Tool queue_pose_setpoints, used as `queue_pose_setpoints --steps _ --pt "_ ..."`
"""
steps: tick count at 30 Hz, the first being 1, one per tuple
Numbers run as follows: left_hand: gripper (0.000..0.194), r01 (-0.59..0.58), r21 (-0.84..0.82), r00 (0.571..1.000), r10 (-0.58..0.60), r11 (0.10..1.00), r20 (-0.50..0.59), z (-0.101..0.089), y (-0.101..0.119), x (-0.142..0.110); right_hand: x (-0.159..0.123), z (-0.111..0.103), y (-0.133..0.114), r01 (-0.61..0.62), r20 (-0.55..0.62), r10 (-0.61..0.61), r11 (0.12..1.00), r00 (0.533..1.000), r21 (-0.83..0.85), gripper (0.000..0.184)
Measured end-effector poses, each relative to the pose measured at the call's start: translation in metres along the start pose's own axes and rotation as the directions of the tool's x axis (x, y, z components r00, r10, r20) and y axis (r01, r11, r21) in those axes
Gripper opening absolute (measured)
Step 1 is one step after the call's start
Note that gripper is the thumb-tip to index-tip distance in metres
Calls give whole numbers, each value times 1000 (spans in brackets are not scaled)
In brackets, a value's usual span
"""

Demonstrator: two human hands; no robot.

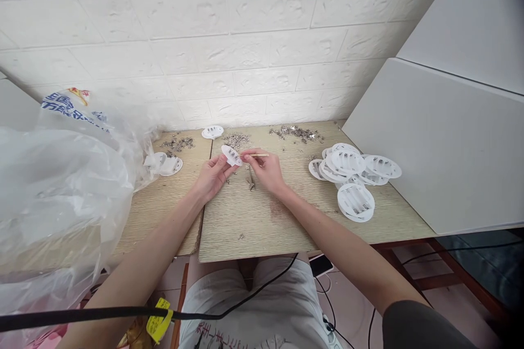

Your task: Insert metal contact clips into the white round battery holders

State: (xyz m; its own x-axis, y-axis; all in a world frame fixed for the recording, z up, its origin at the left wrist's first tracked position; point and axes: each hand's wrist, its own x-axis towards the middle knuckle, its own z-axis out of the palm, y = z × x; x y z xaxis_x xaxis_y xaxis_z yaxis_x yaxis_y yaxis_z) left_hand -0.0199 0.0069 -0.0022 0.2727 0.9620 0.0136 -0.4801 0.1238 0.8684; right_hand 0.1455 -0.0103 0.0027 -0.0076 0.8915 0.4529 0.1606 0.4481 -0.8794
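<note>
Both forearms angle inward from either side, bringing the left hand (pixel 213 174) and right hand (pixel 264 168) close together. Left fingers cup upward; the right hand's fingers appear pinched, though their tips are too small to read clearly.

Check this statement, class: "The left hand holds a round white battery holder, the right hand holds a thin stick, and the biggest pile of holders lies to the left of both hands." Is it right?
No, the side is wrong: the head view shows the biggest pile of holders to the right of both hands. The left hand does hold a round white battery holder, and the right hand a thin stick.
</note>
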Motion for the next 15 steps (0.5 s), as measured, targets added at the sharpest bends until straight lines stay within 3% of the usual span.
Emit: queue_pose_setpoints --steps 5,11,15 --pt "27 7 9 1000 -7 1000 -2 1 1 -2 -1 1 2 35 -9 -35 999 999 23 17" --pt "27 -33 -2 999 33 999 -28 5 1 -3 -2 -1 0 180 16 -180 974 984 -139 19" --pt "26 -41 10 999 42 999 -35 5 0 -3 -3 -2 1 291 115 -270 923 956 -251 23"
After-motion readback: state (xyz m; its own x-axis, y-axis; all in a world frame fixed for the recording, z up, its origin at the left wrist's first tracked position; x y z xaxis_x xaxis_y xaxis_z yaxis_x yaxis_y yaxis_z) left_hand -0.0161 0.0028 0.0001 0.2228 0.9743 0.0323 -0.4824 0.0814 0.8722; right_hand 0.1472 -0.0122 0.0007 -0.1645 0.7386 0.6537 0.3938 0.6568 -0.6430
